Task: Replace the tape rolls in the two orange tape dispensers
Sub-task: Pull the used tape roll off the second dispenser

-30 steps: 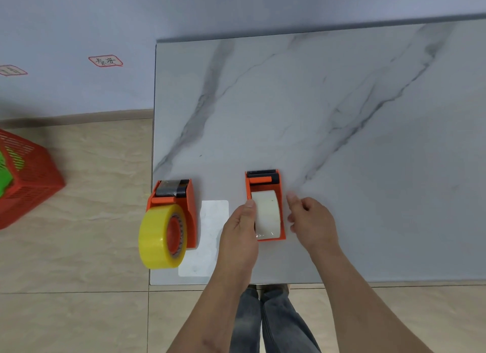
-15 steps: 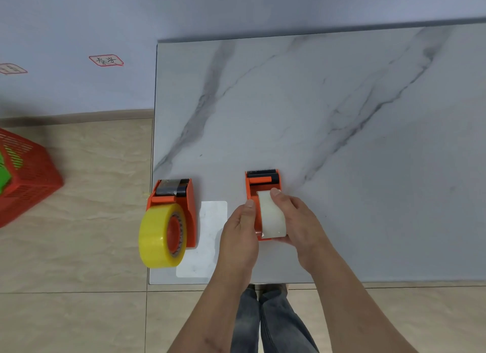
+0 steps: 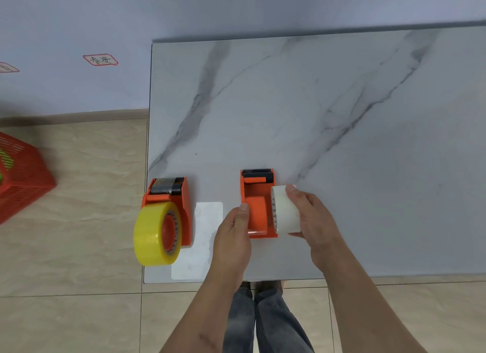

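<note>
Two orange tape dispensers lie on the marble table (image 3: 315,116) near its front edge. The left dispenser (image 3: 181,208) carries a yellow tape roll (image 3: 150,234) that overhangs the table's left edge. The right dispenser (image 3: 259,202) shows its bare orange hub. My left hand (image 3: 234,231) grips that dispenser's left side, thumb on its wall. Just right of the hub, my right hand (image 3: 313,218) holds a white tape roll (image 3: 285,210), which is off the hub.
A white card (image 3: 202,237) lies flat between the two dispensers. A red plastic basket (image 3: 18,173) stands on the tiled floor to the left. The table's left and front edges run close to the dispensers. My legs show below the front edge.
My right hand closed on the white roll in the right dispenser and pulled it off the hub to the right. My left hand stayed on the dispenser.
</note>
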